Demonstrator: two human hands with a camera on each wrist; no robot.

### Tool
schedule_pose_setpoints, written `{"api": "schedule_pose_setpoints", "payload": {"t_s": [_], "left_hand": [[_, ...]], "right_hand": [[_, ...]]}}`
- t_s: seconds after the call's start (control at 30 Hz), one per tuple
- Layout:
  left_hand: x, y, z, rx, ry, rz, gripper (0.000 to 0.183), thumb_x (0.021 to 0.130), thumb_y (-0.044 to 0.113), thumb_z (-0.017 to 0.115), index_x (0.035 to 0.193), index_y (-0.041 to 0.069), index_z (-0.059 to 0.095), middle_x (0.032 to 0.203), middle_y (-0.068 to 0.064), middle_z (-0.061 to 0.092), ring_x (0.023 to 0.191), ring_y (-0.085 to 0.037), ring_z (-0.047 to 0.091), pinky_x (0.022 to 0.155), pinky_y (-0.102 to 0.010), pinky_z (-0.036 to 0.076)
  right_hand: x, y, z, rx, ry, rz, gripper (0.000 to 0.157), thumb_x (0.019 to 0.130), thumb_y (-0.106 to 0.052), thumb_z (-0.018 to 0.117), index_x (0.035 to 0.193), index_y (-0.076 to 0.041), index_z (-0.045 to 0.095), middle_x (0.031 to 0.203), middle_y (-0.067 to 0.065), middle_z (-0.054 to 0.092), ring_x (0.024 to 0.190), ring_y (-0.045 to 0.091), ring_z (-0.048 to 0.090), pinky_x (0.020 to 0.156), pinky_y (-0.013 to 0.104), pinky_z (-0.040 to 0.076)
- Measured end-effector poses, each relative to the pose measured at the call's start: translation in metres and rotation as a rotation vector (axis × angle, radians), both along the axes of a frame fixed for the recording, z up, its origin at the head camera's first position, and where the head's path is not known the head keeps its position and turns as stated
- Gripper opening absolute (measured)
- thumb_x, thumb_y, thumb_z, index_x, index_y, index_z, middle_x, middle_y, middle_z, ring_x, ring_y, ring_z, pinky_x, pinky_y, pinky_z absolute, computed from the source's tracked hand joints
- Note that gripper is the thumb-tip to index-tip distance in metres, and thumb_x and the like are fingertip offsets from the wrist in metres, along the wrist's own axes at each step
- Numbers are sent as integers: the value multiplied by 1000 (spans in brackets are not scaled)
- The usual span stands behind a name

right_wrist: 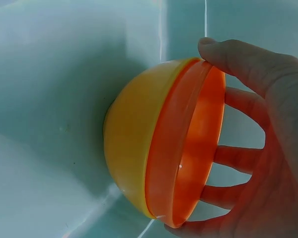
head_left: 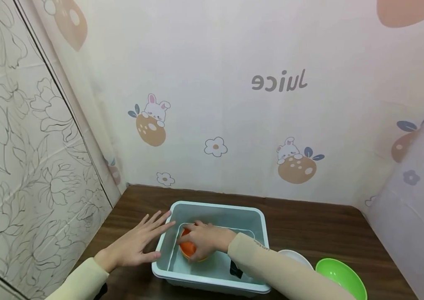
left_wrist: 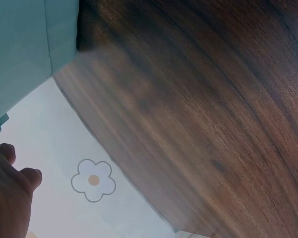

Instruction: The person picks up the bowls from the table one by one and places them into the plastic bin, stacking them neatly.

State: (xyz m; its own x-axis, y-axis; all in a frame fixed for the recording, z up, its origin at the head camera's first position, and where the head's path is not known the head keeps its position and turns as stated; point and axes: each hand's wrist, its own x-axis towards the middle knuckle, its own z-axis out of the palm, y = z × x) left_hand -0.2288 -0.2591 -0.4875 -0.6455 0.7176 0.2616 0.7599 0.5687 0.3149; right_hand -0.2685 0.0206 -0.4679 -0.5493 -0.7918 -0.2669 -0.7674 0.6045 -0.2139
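A pale blue plastic basin [head_left: 217,205] stands on the dark wooden table. Inside it my right hand [head_left: 208,241] grips an orange bowl [right_wrist: 198,148] nested in a yellow bowl [right_wrist: 131,139]. The thumb lies on the rim at one side and the fingers spread round the other. From above, only part of the orange inside shows past the hand. My left hand [head_left: 135,246] is held with fingers spread at the basin's left rim and holds nothing; whether it touches the rim I cannot tell. In the left wrist view only some of its fingers [left_wrist: 32,177] show.
Right of the basin are a white bowl [head_left: 295,256], partly covered by my right sleeve, and a bright green bowl [head_left: 341,275]. A patterned curtain [head_left: 215,104] hangs behind the table [head_left: 309,221], with more cloth at both sides.
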Motion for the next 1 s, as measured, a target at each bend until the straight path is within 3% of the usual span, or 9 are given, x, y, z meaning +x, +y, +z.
{"api": "schedule_pose_setpoints", "payload": {"t_s": [0.33,0.8,1.0], "left_hand": [[0,0,-2,-3,8,2,76,98,46,61,164,21,31,173,-10,18,155,-49,20,109,-82,25],[-1,0,0,-22,7,3,79,96,43,64,164,25,29,173,-9,20,156,-45,20,110,-81,25],[0,0,1,-13,-11,6,79,96,43,64,164,23,30,173,-10,18,156,-47,19,109,-82,24]], "right_hand": [[2,0,-1,-8,3,-15,61,87,-48,80,143,-44,59,163,5,40,146,44,39,105,72,43],[6,0,2,29,18,-48,65,86,-49,81,146,-45,56,165,2,38,149,41,34,109,70,41],[6,-2,3,50,26,-40,67,86,-50,81,147,-45,54,164,3,38,148,40,35,109,69,42]]}}
